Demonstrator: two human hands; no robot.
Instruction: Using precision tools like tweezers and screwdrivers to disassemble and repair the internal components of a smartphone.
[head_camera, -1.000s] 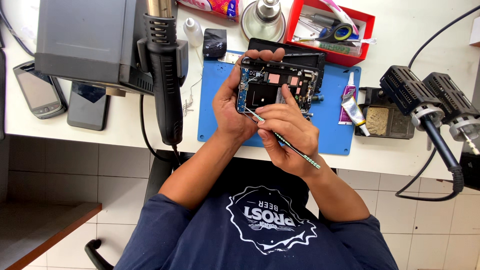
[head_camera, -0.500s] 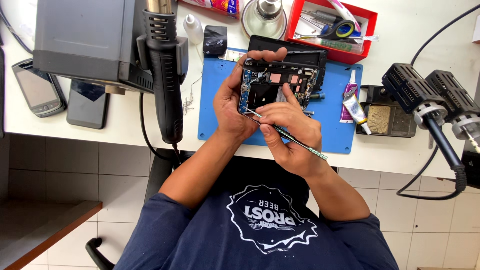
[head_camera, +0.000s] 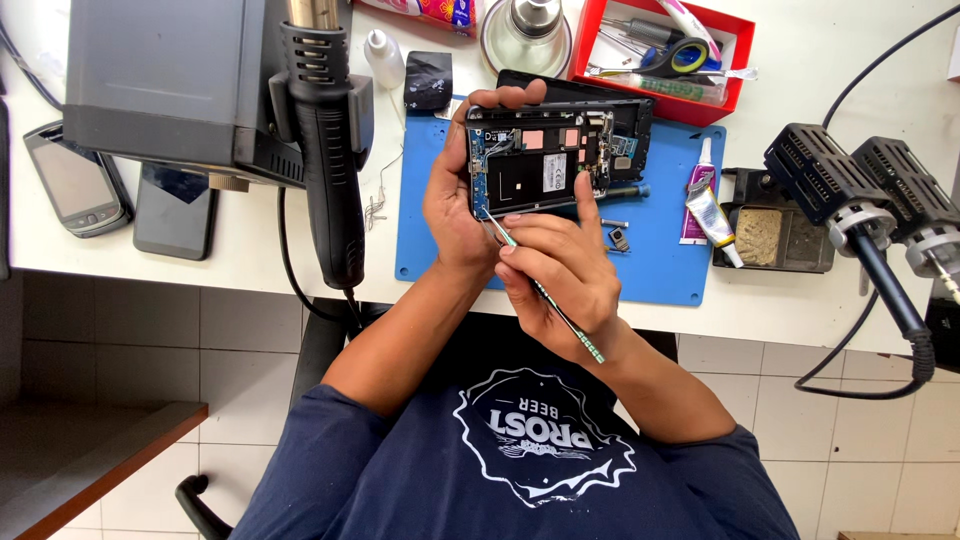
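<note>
The left hand (head_camera: 455, 205) grips the opened phone frame (head_camera: 545, 160) as before, above the blue mat (head_camera: 660, 250); the right hand (head_camera: 560, 270) pinches thin tweezers (head_camera: 545, 295), whose tip has stayed at the frame's lower left corner; the prying seems unfinished.

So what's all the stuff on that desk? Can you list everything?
Opened phone: 1, black with bare circuit board, held above blue mat.
Thin tool: 1, greenish, in right hand.
Blue mat: 1, on white table.
Hot-air gun: 1, black, on grey station.
Phones: 2, dark, far left.
Red tray: 1, holding tools.
Glue tube: 1, white, on mat edge.
Soldering handles: 2, black, right.
Left hand: holds phone.
Right hand: holds tool.
</note>
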